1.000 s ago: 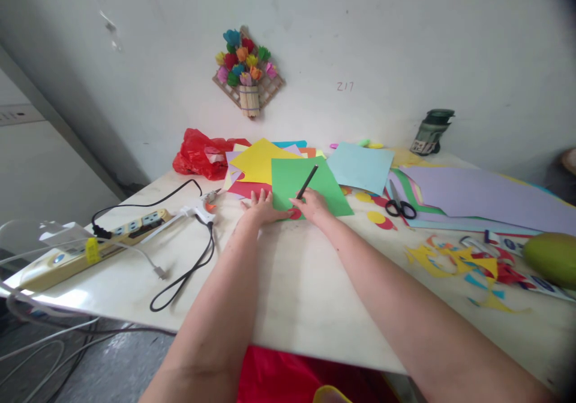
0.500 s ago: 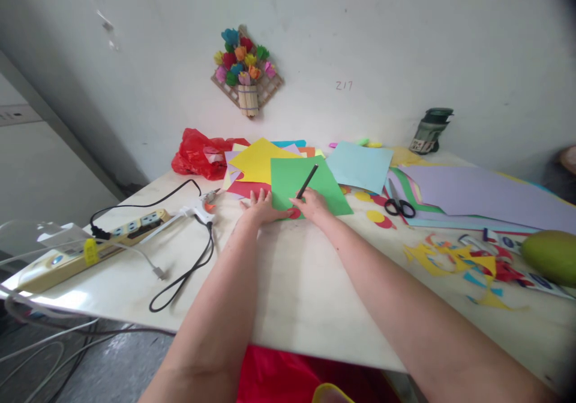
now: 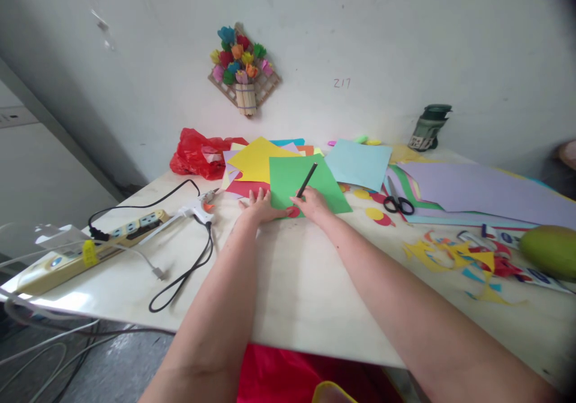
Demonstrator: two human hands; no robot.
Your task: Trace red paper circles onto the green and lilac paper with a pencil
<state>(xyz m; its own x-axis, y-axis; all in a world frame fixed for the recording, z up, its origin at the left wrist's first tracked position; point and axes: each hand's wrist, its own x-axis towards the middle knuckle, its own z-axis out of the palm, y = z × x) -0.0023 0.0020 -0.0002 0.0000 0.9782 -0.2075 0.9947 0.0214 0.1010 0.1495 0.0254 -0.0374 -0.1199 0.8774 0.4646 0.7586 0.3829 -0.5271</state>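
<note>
A green paper square [image 3: 288, 178] lies on the table. My right hand [image 3: 315, 205] is closed round a black pen [image 3: 307, 179], its lower end hidden by the fingers near a small red paper disc [image 3: 293, 211] at the sheet's front edge. My left hand [image 3: 260, 207] rests at the sheet's left front corner with fingers spread and the thumb reaching to the disc. Behind the green sheet are a yellow sheet [image 3: 256, 158] and a light blue sheet [image 3: 360, 164].
Black-handled scissors [image 3: 398, 204], yellow and red discs [image 3: 375, 214], purple sheets [image 3: 486, 193], paper scraps [image 3: 432, 256] and a green fruit [image 3: 549, 252] are on the right. To the left are a glue gun [image 3: 202, 210], its cable and a power strip [image 3: 130, 229]. A bottle [image 3: 429, 128] stands behind.
The camera view has shifted slightly. Both hands, the pen and the papers keep nearly the same places relative to one another.
</note>
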